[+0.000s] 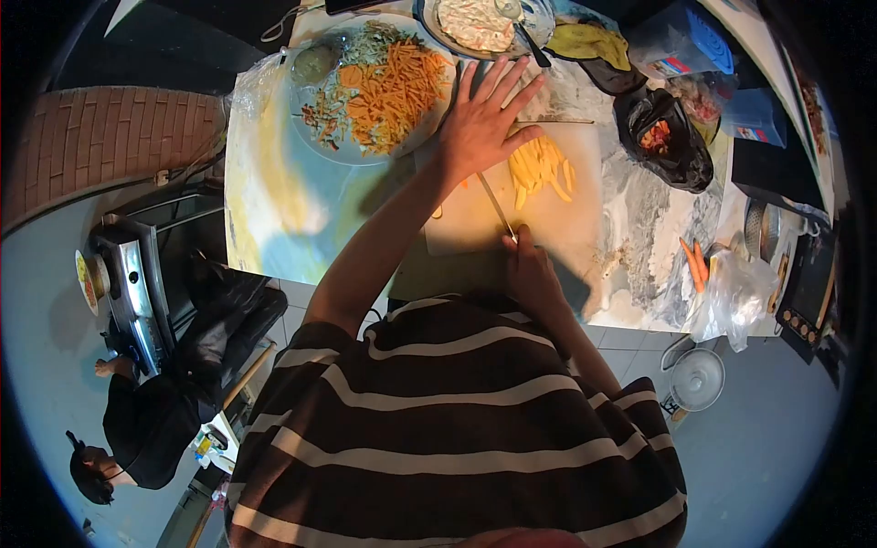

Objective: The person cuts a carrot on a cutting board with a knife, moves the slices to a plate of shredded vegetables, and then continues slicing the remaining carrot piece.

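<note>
My left hand [482,128] is spread open, fingers apart, over the upper left part of the white cutting board [575,224]. Nothing shows in it. Its thumb lies near the top of a pile of yellow cut strips [539,169] on the board. At the board's lower edge my right hand [530,260] is closed round the handle of a knife [498,208], whose blade points up and left, beside the strips. Small orange bits lie left of the blade.
A large plate [301,137] of shredded orange and green food stands left of the board. Behind is a bowl [475,23] with a spoon. At right are a black bag [699,164], carrots [696,265] and a plastic bag [735,292]. Another person [151,425] is at the far left.
</note>
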### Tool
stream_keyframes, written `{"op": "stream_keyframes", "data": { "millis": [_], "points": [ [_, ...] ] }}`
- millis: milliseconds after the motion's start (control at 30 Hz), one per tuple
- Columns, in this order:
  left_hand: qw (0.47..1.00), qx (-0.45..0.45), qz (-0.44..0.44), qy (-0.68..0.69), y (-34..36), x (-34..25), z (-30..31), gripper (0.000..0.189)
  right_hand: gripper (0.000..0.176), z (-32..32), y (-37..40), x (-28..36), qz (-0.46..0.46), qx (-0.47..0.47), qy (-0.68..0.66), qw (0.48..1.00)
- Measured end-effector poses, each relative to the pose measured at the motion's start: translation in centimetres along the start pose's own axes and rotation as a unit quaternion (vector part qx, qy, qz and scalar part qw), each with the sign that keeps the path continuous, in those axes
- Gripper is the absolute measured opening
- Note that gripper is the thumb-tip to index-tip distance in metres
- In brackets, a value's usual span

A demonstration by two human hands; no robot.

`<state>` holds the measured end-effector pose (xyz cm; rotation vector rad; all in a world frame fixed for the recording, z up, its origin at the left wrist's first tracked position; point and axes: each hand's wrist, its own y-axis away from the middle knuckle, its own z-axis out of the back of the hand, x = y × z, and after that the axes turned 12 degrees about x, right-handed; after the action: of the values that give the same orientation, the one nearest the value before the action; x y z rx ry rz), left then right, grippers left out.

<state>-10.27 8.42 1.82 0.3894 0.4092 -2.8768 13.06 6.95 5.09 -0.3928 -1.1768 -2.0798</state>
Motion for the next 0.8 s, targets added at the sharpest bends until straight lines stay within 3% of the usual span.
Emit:
{"op": "stream_keyframes", "data": {
  "millis": [133,200,233,300,367,500,600,733,800],
  "points": [
    [0.999,-0.034,-0.017,0.035,-0.1,0.2,0.6,0.065,0.038,0.1,-0.1,-0.2,0.029,-0.055,0.007,0.998],
    [0.986,-0.076,0.02,0.144,0.8,0.0,1.5,0.056,0.041,0.3,-1.0,-1.6,0.013,0.035,-0.102,0.994],
    [0.986,-0.076,0.017,0.145,1.8,-0.3,2.0,0.056,0.041,-0.1,-1.1,-1.9,0.012,0.033,-0.104,0.994],
    [0.957,-0.167,0.095,0.219,4.7,-1.3,3.2,0.048,0.041,-0.7,-1.0,-2.4,0.081,-0.037,-0.092,0.992],
    [0.954,-0.149,0.165,0.201,8.1,-2.3,3.1,0.041,0.041,-0.5,-0.1,-0.8,0.04,-0.028,-0.046,0.998],
    [0.95,-0.089,0.163,0.25,13.9,-3.4,2.7,0.041,0.037,-1.0,0.4,1.5,-0.065,0.001,0.041,0.997],
    [0.955,-0.068,0.156,0.242,15.9,-3.7,1.9,0.038,0.036,-1.3,0.0,1.5,-0.071,-0.008,0.071,0.995],
    [0.963,-0.063,0.134,0.228,16.6,-3.5,0.9,0.037,0.035,-0.5,-0.4,0.9,-0.054,0.002,0.035,0.998],
    [0.97,-0.054,0.129,0.201,16.6,-3.8,0.9,0.038,0.035,-0.3,0.0,0.1,0.054,-0.025,-0.046,0.997]
  ]
}}
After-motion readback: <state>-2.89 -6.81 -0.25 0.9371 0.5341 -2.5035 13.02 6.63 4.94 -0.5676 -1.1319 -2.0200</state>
